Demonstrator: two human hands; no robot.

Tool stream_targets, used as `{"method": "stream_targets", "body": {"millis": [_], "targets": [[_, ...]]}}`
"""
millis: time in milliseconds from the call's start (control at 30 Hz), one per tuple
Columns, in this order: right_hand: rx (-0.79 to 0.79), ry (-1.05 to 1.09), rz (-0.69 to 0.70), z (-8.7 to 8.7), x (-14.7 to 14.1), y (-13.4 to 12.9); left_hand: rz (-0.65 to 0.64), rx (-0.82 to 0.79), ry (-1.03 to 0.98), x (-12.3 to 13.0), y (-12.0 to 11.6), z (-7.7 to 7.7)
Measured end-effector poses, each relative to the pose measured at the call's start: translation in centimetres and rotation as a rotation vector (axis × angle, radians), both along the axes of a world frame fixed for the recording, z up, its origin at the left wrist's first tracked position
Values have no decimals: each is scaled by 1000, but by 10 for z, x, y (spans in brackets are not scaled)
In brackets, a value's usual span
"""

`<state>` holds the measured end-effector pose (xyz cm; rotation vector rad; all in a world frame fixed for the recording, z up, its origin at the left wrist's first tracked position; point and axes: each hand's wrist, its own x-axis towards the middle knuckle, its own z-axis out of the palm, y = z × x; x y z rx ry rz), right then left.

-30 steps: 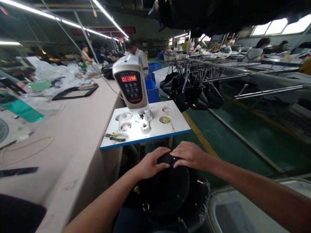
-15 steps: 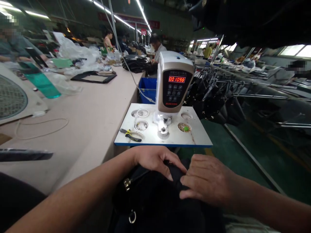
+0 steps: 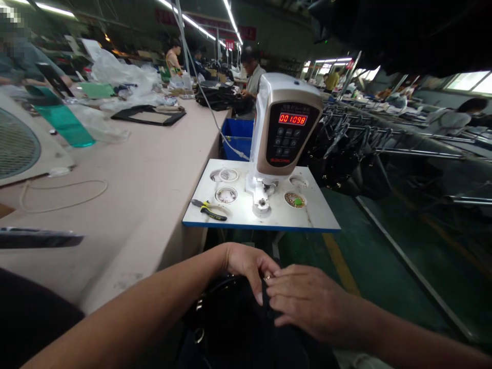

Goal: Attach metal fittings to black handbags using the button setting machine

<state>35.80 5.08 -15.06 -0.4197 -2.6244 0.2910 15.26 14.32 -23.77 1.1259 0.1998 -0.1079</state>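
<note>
A black bag point(image 3: 238, 323) with shiny metal fittings lies in my lap, below the machine. My left hand point(image 3: 249, 265) grips its upper edge, thumb on the near side and fingers curled over. Beside it, my right hand point(image 3: 307, 297) has its fingers closed on the same edge, close to the left fingertips. A small gold-coloured metal piece point(image 3: 267, 278) shows between the two hands; its kind is hard to make out. Ahead stands a white and bronze press machine point(image 3: 286, 128) with a red digit display. The bag's lower part is dark and blurred.
Yellow-and-black cutting pliers point(image 3: 209, 209) lie on the machine's white table point(image 3: 246, 218). A cup of small brass parts point(image 3: 295, 200) is set into it. Left is a long worktable point(image 3: 154, 164) with a teal bottle point(image 3: 63, 120). Black bags point(image 3: 346, 159) hang at right.
Both hands and the bag have moved down from the machine table's edge. My hands have drawn closer together on the bag's edge. The view has shifted slightly.
</note>
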Motion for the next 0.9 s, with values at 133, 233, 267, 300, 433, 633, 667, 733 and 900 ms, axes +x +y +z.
{"method": "stream_targets", "body": {"millis": [133, 233, 267, 300, 433, 633, 667, 733, 900], "targets": [[-241, -45, -27, -19, 1, 9, 188, -163, 36, 12, -21, -44], [-573, 22, -183, -38, 14, 24, 320, -189, 43, 17, -22, -58], [-678, 50, -267, -44, 19, 29, 350, -175, 49, 17, -19, -56], [-765, 70, -353, -48, 23, 34, 382, -112, 70, 16, -14, -51], [-936, 113, -583, -52, 33, 50, 558, 654, 234, 3, -5, 0], [-1036, 218, -786, -49, 18, 38, 539, 876, 358, -8, -52, 54], [-1048, 231, -806, -50, 14, 29, 577, 841, 381, -8, -64, 52], [-1035, 253, -837, -52, 7, 8, 676, 817, 386, -8, -88, 41], [-910, 313, -966, -58, -2, -45, 798, 678, 210, -6, -139, 10]]}}
